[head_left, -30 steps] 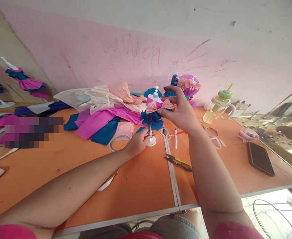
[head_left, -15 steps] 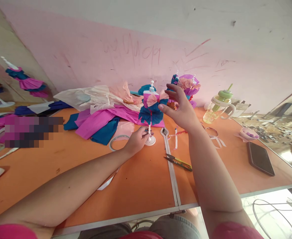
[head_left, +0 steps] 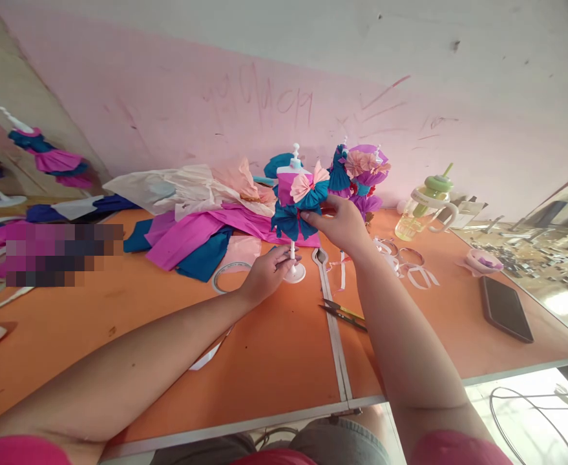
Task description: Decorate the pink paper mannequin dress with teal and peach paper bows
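Note:
A small white mannequin stand [head_left: 294, 271] rises from the orange table [head_left: 274, 361]. It wears a pink bodice, a peach paper bow and a blue crepe-paper skirt [head_left: 291, 219]. My left hand [head_left: 265, 271] pinches the thin stem just above the round base. My right hand [head_left: 339, 223] reaches in from the right, its fingertips pinched on the skirt's blue paper under the bow. More dressed mannequins [head_left: 358, 169] stand close behind by the wall.
Crepe-paper sheets [head_left: 191, 229] in pink, blue and cream lie heaped at the back. A tape roll [head_left: 230, 274], small scissors [head_left: 344, 315], ribbon scraps [head_left: 410, 268], a sippy cup [head_left: 426, 203] and a phone [head_left: 505, 309] lie on the table. A metal seam runs down the table's middle.
The mannequin has been raised upright from a tilt. My right hand has come down from beside the bow and closed on the blue skirt. The left hand stays on the stem.

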Motion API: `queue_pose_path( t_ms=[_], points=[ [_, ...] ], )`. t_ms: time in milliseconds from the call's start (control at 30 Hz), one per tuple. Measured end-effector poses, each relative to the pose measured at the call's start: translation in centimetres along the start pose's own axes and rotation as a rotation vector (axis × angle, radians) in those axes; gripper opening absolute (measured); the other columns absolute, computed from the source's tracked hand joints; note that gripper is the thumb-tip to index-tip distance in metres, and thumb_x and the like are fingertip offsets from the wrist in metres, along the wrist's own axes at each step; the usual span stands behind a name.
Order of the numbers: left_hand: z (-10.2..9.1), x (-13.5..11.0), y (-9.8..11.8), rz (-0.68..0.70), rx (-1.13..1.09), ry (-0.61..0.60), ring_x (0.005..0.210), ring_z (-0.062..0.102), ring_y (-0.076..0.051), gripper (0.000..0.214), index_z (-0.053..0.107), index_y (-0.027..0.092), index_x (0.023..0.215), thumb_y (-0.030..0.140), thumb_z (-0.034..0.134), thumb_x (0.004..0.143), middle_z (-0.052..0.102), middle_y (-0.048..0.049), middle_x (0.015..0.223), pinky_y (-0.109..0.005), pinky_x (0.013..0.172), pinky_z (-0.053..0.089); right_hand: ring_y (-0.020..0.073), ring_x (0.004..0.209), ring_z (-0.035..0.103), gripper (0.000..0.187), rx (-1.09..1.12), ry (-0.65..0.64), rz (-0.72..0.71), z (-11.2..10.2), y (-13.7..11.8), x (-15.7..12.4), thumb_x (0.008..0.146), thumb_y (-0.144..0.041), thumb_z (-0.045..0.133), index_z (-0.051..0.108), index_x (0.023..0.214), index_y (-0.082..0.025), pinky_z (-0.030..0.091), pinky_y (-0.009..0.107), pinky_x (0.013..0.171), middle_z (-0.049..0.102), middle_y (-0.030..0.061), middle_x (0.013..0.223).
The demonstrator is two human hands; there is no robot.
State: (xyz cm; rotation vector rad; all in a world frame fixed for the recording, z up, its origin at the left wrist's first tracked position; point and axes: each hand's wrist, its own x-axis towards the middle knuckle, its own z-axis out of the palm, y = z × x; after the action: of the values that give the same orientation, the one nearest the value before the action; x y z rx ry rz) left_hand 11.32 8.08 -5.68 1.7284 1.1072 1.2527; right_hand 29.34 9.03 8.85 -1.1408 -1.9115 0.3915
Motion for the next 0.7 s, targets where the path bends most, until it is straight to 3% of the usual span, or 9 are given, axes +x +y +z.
queue_pose_path(
  t_ms=[267, 400, 500, 600, 700],
  points=[
    [-0.1, -0.2, 0.6, -0.028, -0.045, 0.018, 0.102, 0.071, -0.026, 0.033, 0.062, 0.020, 0.113, 0.035, 0.063, 0.084, 0.076, -0.0066, 0.103, -0.038, 0.092, 0.054, 0.0202, 0.086, 0.065, 0.039, 0.002, -0.083, -0.004, -0.1, 0.3, 0.0, 0.076, -0.052, 0.068, 0.066, 0.100, -0.022, 0.050, 0.034, 0.077, 0.071, 0.0018, 0.095],
    [0.0, -0.1, 0.3, -0.042, -0.088, 0.030, 0.100, 0.071, -0.027, 0.034, 0.061, 0.020, 0.113, 0.037, 0.062, 0.084, 0.076, -0.0079, 0.102, -0.041, 0.090, 0.055, 0.0199, 0.078, 0.063, 0.049, -0.148, 0.138, 0.084, 0.1, 0.1, -0.2, 0.076, -0.062, 0.063, 0.060, 0.100, -0.020, 0.047, 0.033, 0.068, 0.068, 0.0041, 0.090],
    [0.1, 0.0, -0.1, -0.054, -0.117, 0.048, 0.100, 0.072, -0.028, 0.037, 0.060, 0.020, 0.116, 0.040, 0.061, 0.084, 0.076, -0.0087, 0.102, -0.042, 0.090, 0.056, 0.0191, 0.078, 0.060, 0.039, -0.276, 0.262, -0.125, 0.0, -0.5, -0.8, 0.087, -0.056, 0.054, 0.058, 0.108, -0.022, 0.045, 0.031, 0.068, 0.065, 0.0041, 0.090],
    [0.1, 0.0, 0.1, -0.053, -0.130, 0.043, 0.100, 0.071, -0.027, 0.039, 0.060, 0.020, 0.118, 0.040, 0.061, 0.084, 0.076, -0.0082, 0.102, -0.041, 0.091, 0.056, 0.0212, 0.086, 0.059, 0.031, -0.445, 0.156, -0.425, 0.3, -1.0, -1.6, 0.092, -0.049, 0.051, 0.062, 0.108, -0.025, 0.043, 0.032, 0.070, 0.065, 0.0057, 0.094],
    [0.1, -0.2, 0.7, -0.039, -0.135, 0.029, 0.102, 0.071, -0.027, 0.036, 0.062, 0.019, 0.115, 0.037, 0.061, 0.085, 0.076, -0.0075, 0.103, -0.041, 0.093, 0.055, 0.0236, 0.093, 0.056, 0.030, -0.612, 0.070, -0.590, 0.9, -0.9, -1.9, 0.094, -0.045, 0.048, 0.063, 0.113, -0.026, 0.044, 0.034, 0.075, 0.064, 0.0078, 0.103]
  ],
)
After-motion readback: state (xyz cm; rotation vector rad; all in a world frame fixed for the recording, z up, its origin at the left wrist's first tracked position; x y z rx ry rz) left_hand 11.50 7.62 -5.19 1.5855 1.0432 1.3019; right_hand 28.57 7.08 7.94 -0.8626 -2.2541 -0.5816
